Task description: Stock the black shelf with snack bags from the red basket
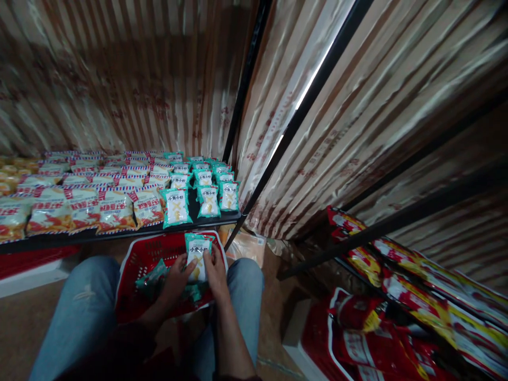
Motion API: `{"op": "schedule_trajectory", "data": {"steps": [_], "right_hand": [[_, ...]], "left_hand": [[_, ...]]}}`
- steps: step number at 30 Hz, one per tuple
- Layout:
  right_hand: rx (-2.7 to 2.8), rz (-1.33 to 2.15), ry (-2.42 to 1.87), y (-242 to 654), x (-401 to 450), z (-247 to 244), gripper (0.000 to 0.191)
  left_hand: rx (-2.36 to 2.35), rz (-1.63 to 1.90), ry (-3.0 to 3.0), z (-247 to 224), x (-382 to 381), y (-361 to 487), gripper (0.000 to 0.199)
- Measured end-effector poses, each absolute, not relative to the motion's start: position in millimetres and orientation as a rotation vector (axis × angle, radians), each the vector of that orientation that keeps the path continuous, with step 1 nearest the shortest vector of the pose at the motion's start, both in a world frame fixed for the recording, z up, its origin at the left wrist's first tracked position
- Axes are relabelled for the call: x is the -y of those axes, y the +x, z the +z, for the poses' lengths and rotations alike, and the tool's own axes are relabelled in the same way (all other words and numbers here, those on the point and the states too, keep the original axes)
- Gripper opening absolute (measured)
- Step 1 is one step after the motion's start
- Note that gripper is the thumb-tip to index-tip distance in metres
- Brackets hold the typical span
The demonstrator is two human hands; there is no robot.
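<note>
Both my hands hold one teal-and-white snack bag [198,259] upright over a red basket [133,264]. On its left edge is my left hand [178,275], and my right hand [215,267] grips the right side. Several teal bags [153,280] lie inside the basket, partly hidden under my left hand and forearm. Just beyond the basket, rows of matching teal bags [177,206] stand at the right end of a dark shelf [234,216].
Orange-and-white snack bags [115,209] fill the shelf's left part. Dark metal posts [305,106] slant in front of striped curtains [119,69]. At right are red-and-yellow packages [416,307] on a rack and another red basket [317,338] with red packages. My knees flank the nearer basket.
</note>
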State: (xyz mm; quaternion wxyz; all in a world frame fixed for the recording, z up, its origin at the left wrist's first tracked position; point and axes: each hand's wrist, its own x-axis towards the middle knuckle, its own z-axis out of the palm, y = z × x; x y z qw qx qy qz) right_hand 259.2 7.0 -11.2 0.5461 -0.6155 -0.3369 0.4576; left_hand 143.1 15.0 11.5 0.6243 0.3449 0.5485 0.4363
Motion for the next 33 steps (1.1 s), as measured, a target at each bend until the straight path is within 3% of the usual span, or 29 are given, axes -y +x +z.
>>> {"op": "schedule_trajectory", "data": {"steps": [16,25,33], "right_hand": [[1.064,0.472,-1.744,265,-25,15,0.045],[1.211,0.278,-1.678,285,-84,43,0.043],[1.226,0.104,-1.614,292,-123,36,0.042]], "left_hand": [[-1.154,1.027,0.959,17,-43,169,0.057],[-1.127,1.268,1.214,33,-95,186,0.05],[-1.202,1.367,1.401,31,-132,196,0.044]]}}
